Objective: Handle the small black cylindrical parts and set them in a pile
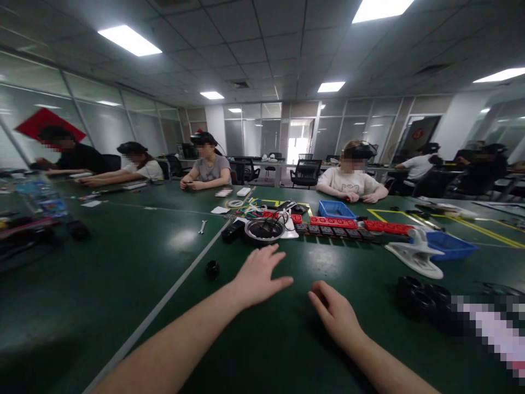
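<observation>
My left hand (260, 275) reaches forward over the green table (262, 350), fingers apart and holding nothing. Just beyond its fingertips is a round black dish with a silver rim (264, 230), with cables across it. A small black ring-shaped part (212, 270) stands to the left of that hand. My right hand (333, 309) is at the right, its fingers curled loosely with a gap from the thumb; nothing shows between them.
Red and black power strips (333, 221), a blue tray (336, 209) and cables lie behind the dish. At right are a white stand (418, 254), another blue tray (449, 245) and black rings (422, 298). A wrench (202, 227) lies left. Several people sit around.
</observation>
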`<state>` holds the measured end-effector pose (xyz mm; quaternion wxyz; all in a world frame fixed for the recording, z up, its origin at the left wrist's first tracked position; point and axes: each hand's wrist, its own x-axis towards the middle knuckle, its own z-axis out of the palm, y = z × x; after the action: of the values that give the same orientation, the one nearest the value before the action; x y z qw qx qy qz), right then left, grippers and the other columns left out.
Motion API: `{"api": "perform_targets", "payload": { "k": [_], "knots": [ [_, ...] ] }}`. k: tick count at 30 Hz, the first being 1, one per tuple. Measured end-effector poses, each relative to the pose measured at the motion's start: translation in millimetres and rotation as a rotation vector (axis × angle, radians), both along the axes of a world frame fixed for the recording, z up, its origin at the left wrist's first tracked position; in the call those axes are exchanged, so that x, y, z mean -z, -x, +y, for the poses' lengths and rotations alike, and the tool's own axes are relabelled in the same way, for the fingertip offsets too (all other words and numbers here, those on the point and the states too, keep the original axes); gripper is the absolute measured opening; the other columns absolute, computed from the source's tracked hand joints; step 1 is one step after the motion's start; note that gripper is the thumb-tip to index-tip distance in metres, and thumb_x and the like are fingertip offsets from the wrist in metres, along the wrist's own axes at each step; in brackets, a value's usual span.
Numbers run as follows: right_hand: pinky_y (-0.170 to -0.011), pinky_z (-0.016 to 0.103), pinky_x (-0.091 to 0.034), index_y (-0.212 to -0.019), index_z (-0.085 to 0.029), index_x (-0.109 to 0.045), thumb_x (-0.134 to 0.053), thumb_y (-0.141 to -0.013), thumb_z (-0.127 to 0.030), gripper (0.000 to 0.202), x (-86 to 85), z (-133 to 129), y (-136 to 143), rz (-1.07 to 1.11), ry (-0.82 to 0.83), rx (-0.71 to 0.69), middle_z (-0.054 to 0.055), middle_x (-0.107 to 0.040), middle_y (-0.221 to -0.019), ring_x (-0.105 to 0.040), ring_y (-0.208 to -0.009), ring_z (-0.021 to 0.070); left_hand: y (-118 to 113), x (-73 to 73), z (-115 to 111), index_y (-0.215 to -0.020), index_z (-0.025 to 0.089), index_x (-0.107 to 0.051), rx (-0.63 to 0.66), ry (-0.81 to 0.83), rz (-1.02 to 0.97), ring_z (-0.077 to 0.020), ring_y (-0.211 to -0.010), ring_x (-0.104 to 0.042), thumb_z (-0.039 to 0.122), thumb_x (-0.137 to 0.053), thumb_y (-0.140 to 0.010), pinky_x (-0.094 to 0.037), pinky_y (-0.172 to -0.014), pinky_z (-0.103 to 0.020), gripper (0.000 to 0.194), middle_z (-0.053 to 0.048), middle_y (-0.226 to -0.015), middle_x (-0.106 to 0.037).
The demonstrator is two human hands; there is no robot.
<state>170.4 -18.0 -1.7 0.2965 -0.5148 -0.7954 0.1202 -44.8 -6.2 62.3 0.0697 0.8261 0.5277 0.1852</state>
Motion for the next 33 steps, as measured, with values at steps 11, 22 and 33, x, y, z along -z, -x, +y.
{"api": "perform_targets", "payload": {
  "k": [11,22,33],
  "knots": [
    [-0.045,0.024,-0.028,-0.05,-0.022,-0.027,-0.021,-0.085,-0.05,0.045,8.2,-1.1,3.1,0.203,0.151,-0.115,-0.005,-0.03,-0.048,-0.034,-0.044,0.0118,135.0,16.8,7.7,-0.121,0.015,-0.047,-0.404,0.184,-0.118,-0.0258,-0.112,-0.046,0.054,-0.049,-0.074,-0.036,-0.094,-0.035,0.061,-0.009,-0.126,-0.048],
    [-0.052,0.026,-0.037,-0.058,-0.021,-0.039,-0.027,-0.086,-0.047,0.04,5.5,3.3,-4.0,0.193,0.033,-0.039,-0.002,-0.044,-0.056,-0.046,-0.053,0.0151,73.2,33.8,30.4,-0.103,0.017,-0.061,-0.22,0.206,-0.134,-0.0278,-0.095,-0.056,0.041,-0.062,-0.069,-0.042,-0.083,-0.037,0.042,-0.009,-0.103,-0.061],
    [-0.059,0.034,-0.045,-0.058,-0.02,-0.053,-0.02,-0.087,-0.052,0.054,10.4,20.0,-35.4,0.342,0.007,0.147,-0.003,-0.045,-0.041,-0.051,-0.043,0.0164,-43.2,52.9,-15.2,-0.11,0.026,-0.054,0.306,0.266,-0.312,-0.0188,-0.091,-0.053,0.034,-0.065,-0.072,-0.041,-0.082,-0.028,0.04,-0.001,-0.101,-0.057]
  ]
}}
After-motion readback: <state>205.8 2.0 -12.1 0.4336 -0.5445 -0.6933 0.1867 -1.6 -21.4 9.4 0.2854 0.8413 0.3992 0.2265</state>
